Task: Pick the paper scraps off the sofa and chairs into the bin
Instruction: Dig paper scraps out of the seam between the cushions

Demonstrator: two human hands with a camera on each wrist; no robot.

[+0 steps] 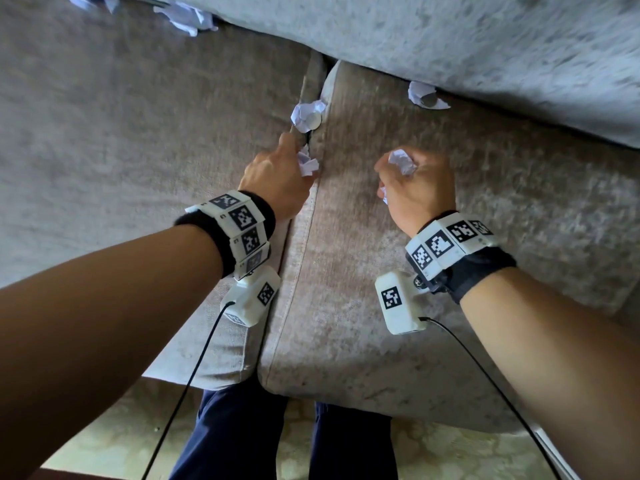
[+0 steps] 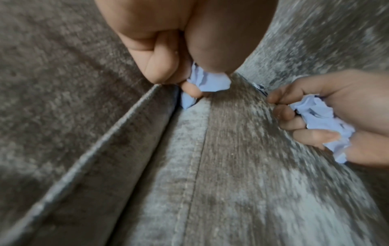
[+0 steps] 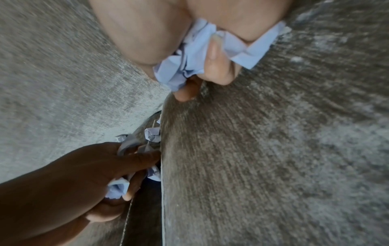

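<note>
Left hand (image 1: 277, 174) pinches paper scrap (image 1: 307, 162) at cushion seam (another just beyond); right hand (image 1: 417, 188) fisted round crumpled wad (image 1: 401, 161).

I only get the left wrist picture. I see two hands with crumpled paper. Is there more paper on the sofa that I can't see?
Observer: Yes. In the head view a crumpled ball sits in the gap between the seat cushions, just beyond the left hand.
Operator: Any more?
Observer: Another scrap lies tucked under the back cushion, beyond the right hand.
Operator: Is that all?
Observer: No. Two more scraps lie far off at the top left of the head view.
Operator: Where's the bin?
Observer: No view shows a bin, only sofa, floor and the person's legs.
</note>
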